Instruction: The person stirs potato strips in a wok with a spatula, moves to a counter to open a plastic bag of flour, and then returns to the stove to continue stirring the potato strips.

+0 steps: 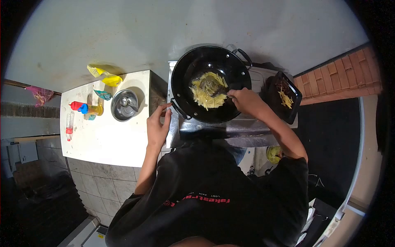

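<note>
A black wok [183,61] sits on the stove, with pale yellow potato strips [202,100] bunched in its middle. My right hand [245,101] is closed round the handle of a metal cooking utensil [213,85]. Its broad, rounded head lies among the strips; potato partly covers it, so its exact kind is unclear. At the wok's left side, my left hand [158,125] has its thumb and forefinger drawn together at the end of the black loop handle [181,110]. The other fingers of that hand are curled.
Right of the stove [257,78], a black tray [295,99] holds some browned strips. On the white table [111,144] are a steel bowl [124,106], a red-capped bottle [75,106], a blue-capped bottle [94,109], a clear bottle [70,125] and a yellow packet [105,75].
</note>
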The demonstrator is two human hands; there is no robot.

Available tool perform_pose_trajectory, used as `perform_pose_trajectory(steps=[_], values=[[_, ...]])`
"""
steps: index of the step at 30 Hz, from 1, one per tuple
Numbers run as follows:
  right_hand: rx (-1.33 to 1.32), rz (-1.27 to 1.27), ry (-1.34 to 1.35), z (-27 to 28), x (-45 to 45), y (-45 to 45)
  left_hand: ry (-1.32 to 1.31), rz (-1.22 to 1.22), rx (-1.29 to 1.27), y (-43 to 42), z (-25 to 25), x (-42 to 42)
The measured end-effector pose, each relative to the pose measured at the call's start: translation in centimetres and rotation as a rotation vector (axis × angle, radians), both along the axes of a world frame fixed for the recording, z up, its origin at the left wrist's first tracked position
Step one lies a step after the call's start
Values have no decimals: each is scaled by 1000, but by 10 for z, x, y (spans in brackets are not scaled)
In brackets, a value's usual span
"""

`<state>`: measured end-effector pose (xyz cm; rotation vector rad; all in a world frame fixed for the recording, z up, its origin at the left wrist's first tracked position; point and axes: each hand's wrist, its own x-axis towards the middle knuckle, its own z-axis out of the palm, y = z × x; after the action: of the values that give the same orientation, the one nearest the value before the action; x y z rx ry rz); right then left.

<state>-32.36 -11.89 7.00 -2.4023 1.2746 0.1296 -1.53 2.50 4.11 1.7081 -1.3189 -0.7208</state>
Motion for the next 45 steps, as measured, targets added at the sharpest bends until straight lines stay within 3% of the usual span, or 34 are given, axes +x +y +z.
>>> perform_pose_trajectory(steps=[5,9,11,14,16,20,22,23,26,35,42,45], values=[[-27,17,-3,-1,-2,1,-16,-14,-20,0,-2,1],[-97,-21,148,5,7,8,-6,-9,-2,0,-4,1],[-129,-27,163,11,7,7,-65,-18,-135,0,-10,3],[-187,-25,174,30,1,-5,-34,-17,-35,1,-2,1],[-95,103,-1,40,-11,-31,-34,-21,-11,1,1,1],[-37,241,22,91,-4,-73,-33,-22,-85,0,-8,2],[119,273,458,115,22,-86,-39,-18,-88,0,-8,0],[122,267,455,120,32,-90,-43,-8,-92,0,-8,0],[337,290,858,132,65,-92,-44,-11,-125,1,-10,-1],[496,431,1094,101,107,-84,-25,0,-106,2,-10,-1],[503,398,985,67,102,-78,5,1,-82,2,-12,1],[318,469,889,64,93,-76,-25,-14,-100,1,-13,2]])
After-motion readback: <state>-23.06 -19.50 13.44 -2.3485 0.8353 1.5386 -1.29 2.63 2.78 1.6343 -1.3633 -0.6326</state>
